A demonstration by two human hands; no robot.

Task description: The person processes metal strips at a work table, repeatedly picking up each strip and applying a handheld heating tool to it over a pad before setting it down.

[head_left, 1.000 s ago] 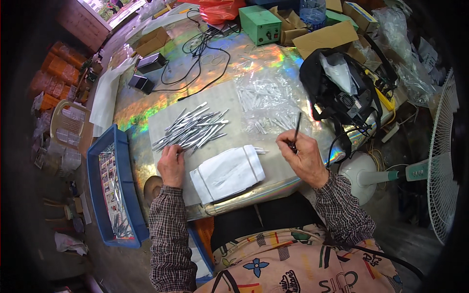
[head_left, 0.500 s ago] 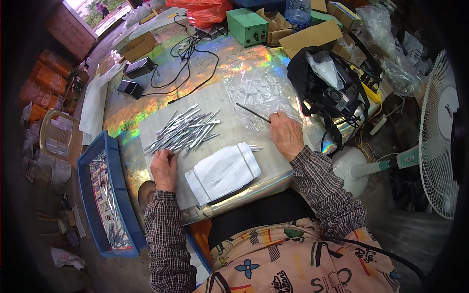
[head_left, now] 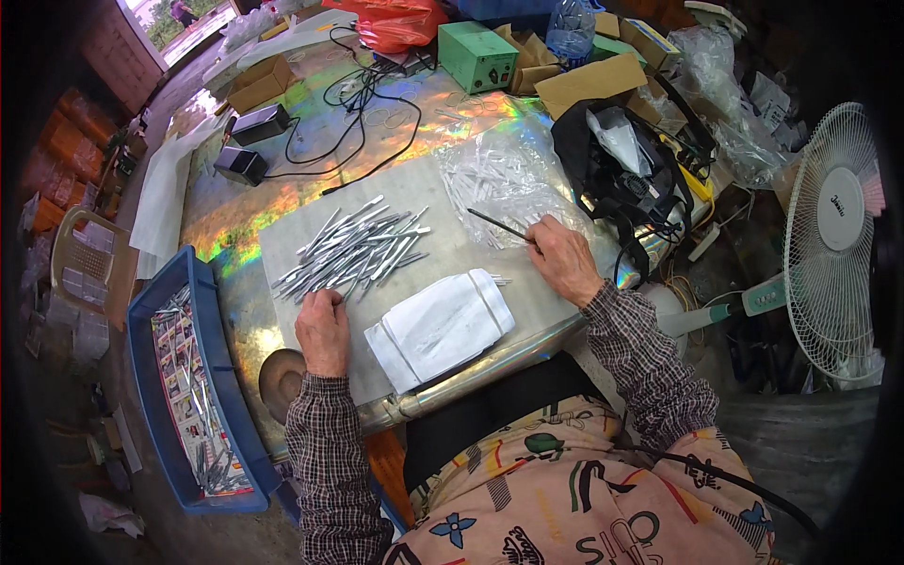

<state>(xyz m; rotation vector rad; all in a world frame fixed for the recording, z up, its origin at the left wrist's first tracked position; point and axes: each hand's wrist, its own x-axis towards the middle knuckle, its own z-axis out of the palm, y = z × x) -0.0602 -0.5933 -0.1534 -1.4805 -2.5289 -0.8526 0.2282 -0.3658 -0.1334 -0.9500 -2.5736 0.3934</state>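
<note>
My right hand (head_left: 567, 262) is closed on a thin dark rod (head_left: 497, 224) that looks like a pencil or tweezers. The rod points up and left over a clear plastic bag of small white strips (head_left: 494, 179). At the near edge of a loose pile of thin silvery metal strips (head_left: 353, 247), my left hand (head_left: 323, 333) has its fingers bent together. Whatever lies in its fingertips is hidden. Between my hands lies a folded white paper packet (head_left: 440, 330) with bands across it. A few thin strip ends (head_left: 502, 280) stick out at its right side.
A blue tray (head_left: 212, 348) with more strips stands at the left, beside a round brown dish (head_left: 282, 384). Black cables (head_left: 363, 113) and a green box (head_left: 476, 56) sit farther back. A black bag (head_left: 612, 155) and a white fan (head_left: 838, 221) are on the right.
The whole view has shifted slightly. My right hand and the dark rod have moved a little to the right. My left hand stays at the pile's near edge.
</note>
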